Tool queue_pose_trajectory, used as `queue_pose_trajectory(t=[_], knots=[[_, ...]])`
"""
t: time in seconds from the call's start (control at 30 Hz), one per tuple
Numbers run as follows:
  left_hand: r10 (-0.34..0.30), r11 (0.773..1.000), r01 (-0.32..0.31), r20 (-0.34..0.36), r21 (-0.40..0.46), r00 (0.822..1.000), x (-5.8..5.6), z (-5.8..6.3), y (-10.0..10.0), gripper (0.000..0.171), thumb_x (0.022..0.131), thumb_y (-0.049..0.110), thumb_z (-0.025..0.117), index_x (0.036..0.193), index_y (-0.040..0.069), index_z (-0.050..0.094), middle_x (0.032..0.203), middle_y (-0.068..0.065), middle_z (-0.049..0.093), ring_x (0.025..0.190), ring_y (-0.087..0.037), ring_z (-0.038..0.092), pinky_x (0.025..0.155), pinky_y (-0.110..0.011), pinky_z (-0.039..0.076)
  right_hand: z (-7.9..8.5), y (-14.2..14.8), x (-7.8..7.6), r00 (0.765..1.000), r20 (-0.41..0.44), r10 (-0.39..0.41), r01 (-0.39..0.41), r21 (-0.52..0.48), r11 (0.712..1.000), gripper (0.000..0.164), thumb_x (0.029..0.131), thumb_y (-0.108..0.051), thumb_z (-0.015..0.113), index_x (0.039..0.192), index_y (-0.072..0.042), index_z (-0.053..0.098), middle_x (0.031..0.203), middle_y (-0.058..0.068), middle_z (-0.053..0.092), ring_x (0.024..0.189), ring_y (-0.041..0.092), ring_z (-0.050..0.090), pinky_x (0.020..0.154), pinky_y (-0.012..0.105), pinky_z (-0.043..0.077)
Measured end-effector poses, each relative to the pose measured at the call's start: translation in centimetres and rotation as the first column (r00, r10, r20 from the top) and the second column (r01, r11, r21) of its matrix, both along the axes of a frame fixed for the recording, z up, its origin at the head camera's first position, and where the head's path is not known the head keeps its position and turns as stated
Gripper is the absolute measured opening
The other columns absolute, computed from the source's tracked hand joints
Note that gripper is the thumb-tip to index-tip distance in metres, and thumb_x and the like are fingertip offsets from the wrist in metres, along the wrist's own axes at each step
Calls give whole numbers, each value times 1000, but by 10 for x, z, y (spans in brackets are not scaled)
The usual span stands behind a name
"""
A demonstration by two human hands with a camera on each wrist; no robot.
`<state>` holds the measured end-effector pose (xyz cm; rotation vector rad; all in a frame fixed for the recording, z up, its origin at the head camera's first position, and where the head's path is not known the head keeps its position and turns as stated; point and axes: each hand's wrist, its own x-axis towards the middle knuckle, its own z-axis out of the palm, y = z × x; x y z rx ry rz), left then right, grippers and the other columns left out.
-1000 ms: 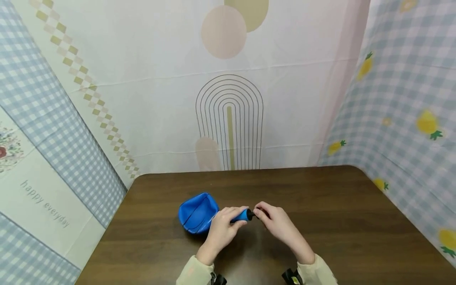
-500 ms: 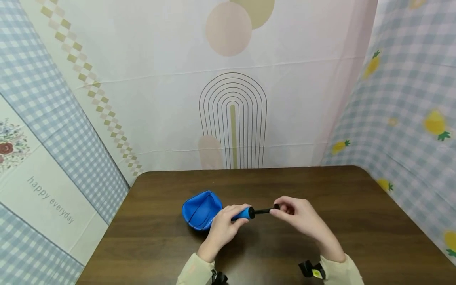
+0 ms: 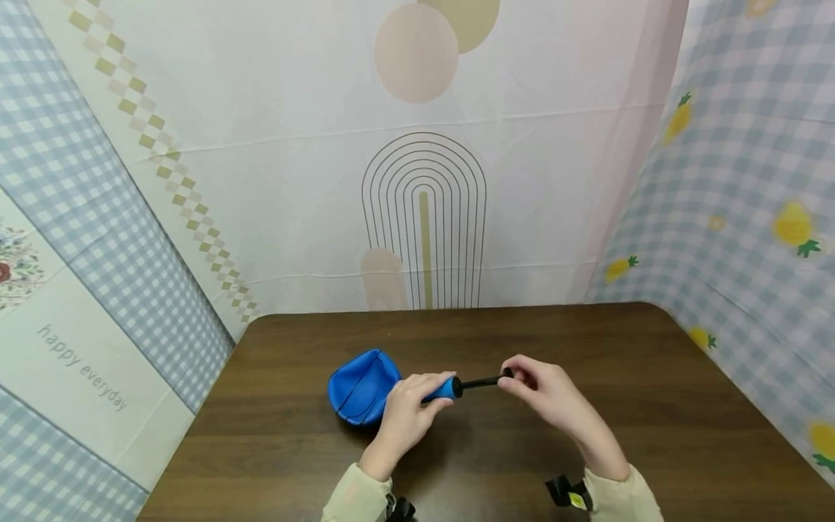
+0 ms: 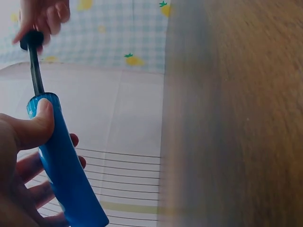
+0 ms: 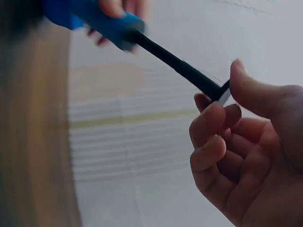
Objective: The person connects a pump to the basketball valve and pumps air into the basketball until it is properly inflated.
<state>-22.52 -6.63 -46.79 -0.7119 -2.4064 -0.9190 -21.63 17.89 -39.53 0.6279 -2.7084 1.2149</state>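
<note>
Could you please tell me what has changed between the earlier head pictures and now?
The right hand has moved rightward, away from the left hand, so much more of the black rod shows beyond the blue tube. Nothing was visibly let go. The left hand's grip on the tube and the caved-in blue ball stayed much as they were.

A brown wooden table (image 3: 574, 337) is in front of a white cloth (image 3: 293, 188) with a line rainbow (image 3: 424, 217) on it. The blue checked cloth (image 3: 730, 170) on the right has yellow pineapples (image 3: 793, 225). Left, there are flowers (image 3: 18, 268) and "happy everyday" (image 3: 81, 367).
</note>
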Motion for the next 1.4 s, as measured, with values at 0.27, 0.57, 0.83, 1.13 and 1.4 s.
queue_pose_trajectory(t=[0.27,0.57,0.83,1.13,1.4], knots=[[12,1000,-12,-17,5,1000,1,4,1,40,83,26,75,122,24,68,109,4,74,99,-14,66,85,-39,52,-27,-38,-9,999,22,38,-37,-26,999,16,93,-23,64,97,-8,63,68,-4,50,54,0,44,50,20,40],[18,998,-19,-14,-59,1000,0,-3,1,39,83,29,74,122,25,68,108,7,73,95,-14,67,83,-36,53,-39,-35,-13,998,13,68,-68,21,997,21,94,-34,62,97,-13,63,68,-7,51,54,-1,42,52,20,39],[-39,997,45,113,-55,993,-4,-4,-7,38,89,32,68,127,32,63,114,8,71,98,-13,66,80,-32,55,-21,-17,-10,995,94,11,-7,-44,999,27,91,-38,66,93,-11,69,72,-3,64,57,7,56,53,22,47],[-38,998,46,165,-48,985,-7,0,-10,39,90,37,65,129,35,61,116,10,70,102,-12,66,82,-32,55,6,23,1,990,69,-125,131,-81,988,21,92,-34,66,90,-14,70,70,0,62,55,7,57,54,25,48],[-31,997,35,55,-68,998,-3,0,-8,40,88,33,68,128,30,64,113,8,72,99,-13,66,84,-37,53,1,22,-1,990,130,52,-43,-75,996,23,97,-30,58,102,-7,62,71,4,60,58,7,56,56,26,49]])
